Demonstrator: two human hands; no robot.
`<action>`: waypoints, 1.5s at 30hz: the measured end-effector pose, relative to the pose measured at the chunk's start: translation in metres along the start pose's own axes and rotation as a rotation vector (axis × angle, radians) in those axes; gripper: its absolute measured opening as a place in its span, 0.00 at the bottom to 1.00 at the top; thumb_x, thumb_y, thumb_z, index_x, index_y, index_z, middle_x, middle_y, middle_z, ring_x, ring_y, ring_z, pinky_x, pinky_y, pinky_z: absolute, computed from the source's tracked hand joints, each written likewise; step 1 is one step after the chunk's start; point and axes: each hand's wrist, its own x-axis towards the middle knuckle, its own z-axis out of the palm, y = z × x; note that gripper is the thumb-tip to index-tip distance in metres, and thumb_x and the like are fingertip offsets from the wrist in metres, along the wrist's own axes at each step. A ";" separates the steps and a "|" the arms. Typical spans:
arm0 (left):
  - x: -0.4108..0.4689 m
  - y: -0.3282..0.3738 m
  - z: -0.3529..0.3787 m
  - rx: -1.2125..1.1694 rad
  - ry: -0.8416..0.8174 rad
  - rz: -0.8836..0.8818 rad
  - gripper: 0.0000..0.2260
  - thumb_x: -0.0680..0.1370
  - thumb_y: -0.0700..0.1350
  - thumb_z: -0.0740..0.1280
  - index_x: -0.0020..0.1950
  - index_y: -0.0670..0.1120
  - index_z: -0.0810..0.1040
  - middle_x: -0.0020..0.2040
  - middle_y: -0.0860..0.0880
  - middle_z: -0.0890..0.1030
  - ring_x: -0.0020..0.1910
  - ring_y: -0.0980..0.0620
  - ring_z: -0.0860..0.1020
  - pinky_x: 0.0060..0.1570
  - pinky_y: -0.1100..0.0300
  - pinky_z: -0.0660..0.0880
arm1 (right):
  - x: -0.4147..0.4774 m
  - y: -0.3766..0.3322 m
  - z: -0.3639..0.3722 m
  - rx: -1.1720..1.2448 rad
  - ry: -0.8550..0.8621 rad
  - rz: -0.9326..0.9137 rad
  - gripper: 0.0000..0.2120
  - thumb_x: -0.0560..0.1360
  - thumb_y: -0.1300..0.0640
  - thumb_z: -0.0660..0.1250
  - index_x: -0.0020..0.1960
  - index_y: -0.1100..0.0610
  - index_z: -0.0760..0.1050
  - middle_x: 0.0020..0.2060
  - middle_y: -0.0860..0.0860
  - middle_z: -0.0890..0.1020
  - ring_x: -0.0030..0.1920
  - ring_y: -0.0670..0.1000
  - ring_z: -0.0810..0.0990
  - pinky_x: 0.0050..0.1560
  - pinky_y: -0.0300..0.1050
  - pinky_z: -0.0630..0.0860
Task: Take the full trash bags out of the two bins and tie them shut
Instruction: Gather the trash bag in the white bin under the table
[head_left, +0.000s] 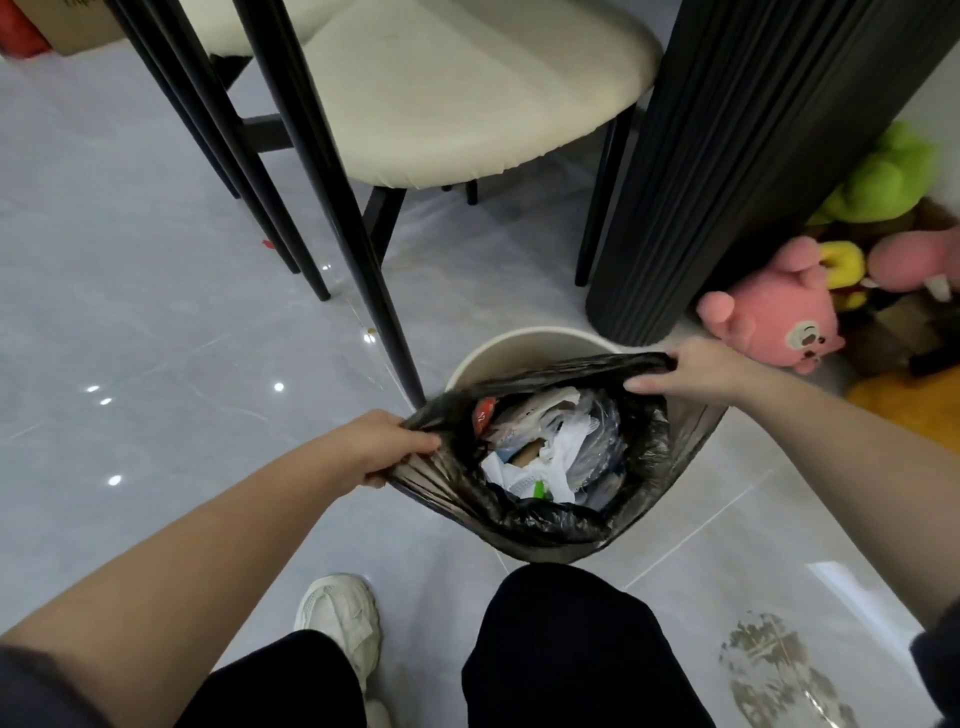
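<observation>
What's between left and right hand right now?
Head view: the open mouth of the black trash bag, crumpled white rubbish showing inside. The left hand and right hand grip opposite rim edges.

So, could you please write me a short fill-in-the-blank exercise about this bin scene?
1. The bag in the bin is ____ in colour.
2. The left hand and right hand grip opposite sides of its rim, and its mouth is ____, showing rubbish.
3. The plush toy nearest the right hand is ____.
Missing words: black; open; pink.
</observation>
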 end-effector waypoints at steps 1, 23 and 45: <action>0.000 0.000 0.004 -0.108 0.047 0.015 0.09 0.75 0.47 0.70 0.49 0.42 0.79 0.38 0.47 0.80 0.35 0.51 0.77 0.37 0.61 0.75 | -0.002 0.003 -0.003 -0.042 -0.069 0.012 0.13 0.69 0.44 0.73 0.38 0.53 0.78 0.33 0.48 0.79 0.40 0.51 0.78 0.43 0.44 0.73; -0.012 0.000 0.008 0.443 -0.091 0.050 0.20 0.69 0.60 0.72 0.53 0.48 0.80 0.50 0.47 0.82 0.48 0.49 0.80 0.56 0.53 0.77 | -0.018 -0.009 0.003 -0.286 0.229 0.078 0.24 0.79 0.41 0.56 0.56 0.60 0.76 0.52 0.62 0.80 0.53 0.62 0.78 0.48 0.50 0.74; 0.009 0.100 0.101 0.316 -0.023 0.255 0.09 0.79 0.47 0.60 0.44 0.43 0.74 0.39 0.44 0.74 0.37 0.46 0.74 0.33 0.59 0.70 | -0.023 0.032 -0.012 0.036 0.472 0.388 0.15 0.76 0.55 0.58 0.59 0.61 0.70 0.52 0.65 0.78 0.54 0.67 0.77 0.48 0.52 0.73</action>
